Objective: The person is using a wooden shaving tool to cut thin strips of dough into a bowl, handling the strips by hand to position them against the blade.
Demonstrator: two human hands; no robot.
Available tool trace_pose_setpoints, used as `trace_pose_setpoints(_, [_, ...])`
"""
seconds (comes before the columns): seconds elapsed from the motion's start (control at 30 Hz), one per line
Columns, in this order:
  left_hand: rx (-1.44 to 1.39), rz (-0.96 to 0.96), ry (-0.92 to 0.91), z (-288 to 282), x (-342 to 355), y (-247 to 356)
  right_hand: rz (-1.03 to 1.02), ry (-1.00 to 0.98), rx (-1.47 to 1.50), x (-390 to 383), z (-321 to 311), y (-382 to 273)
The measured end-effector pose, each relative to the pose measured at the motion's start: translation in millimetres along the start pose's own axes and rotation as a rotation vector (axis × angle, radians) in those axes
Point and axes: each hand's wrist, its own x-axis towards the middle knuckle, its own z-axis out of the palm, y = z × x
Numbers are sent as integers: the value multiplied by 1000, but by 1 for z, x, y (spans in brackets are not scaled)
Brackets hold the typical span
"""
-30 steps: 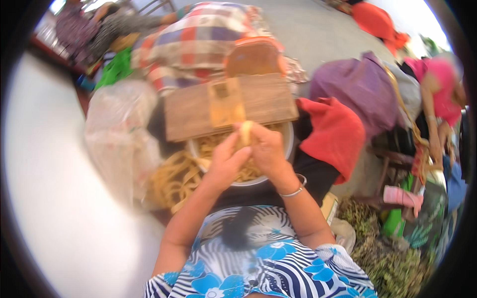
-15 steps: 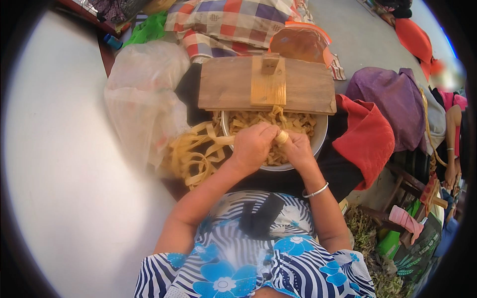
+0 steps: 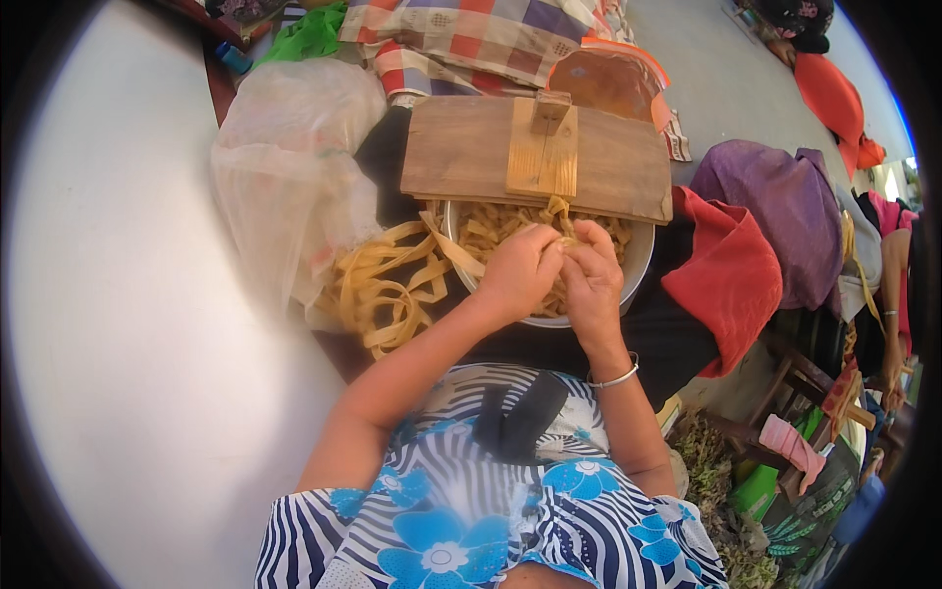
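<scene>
My left hand (image 3: 520, 270) and my right hand (image 3: 594, 285) meet over a white-rimmed bowl (image 3: 644, 267). Both are closed on a flat tan strip (image 3: 459, 253), fingertips together. From the left hand the strip runs over the bowl's left rim to a loose, looping heap of strips (image 3: 397, 285). Folded tan pieces (image 3: 481, 228) fill the bowl. A short tan length (image 3: 557, 211) comes down from the board toward my fingers. Across the far part of the bowl lies a wooden board (image 3: 451, 147) with a small block (image 3: 550, 110) on it. My fingers hide the exact fold.
A translucent plastic bag (image 3: 294, 147) stands left of the board, and a red cloth (image 3: 731, 285) lies to the right. Farther right are a purple cloth bundle (image 3: 760, 211) and a wooden stool (image 3: 800, 378). Another person's arm (image 3: 891, 285) shows at the right edge.
The rounded loop of strip at my fingertips no longer shows. My right hand has turned more upright, its fingers now raised above the strip. The whole view has shifted slightly.
</scene>
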Motion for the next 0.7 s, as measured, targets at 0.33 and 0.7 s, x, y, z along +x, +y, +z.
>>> trace_pose_setpoints(0.33, [-166, -139, -114, -19, -45, -20, 208, 27, 343, 0, -20, 10])
trace_pose_setpoints(0.7, [485, 467, 52, -34, -7, 5, 334, -590, 199, 56, -44, -41])
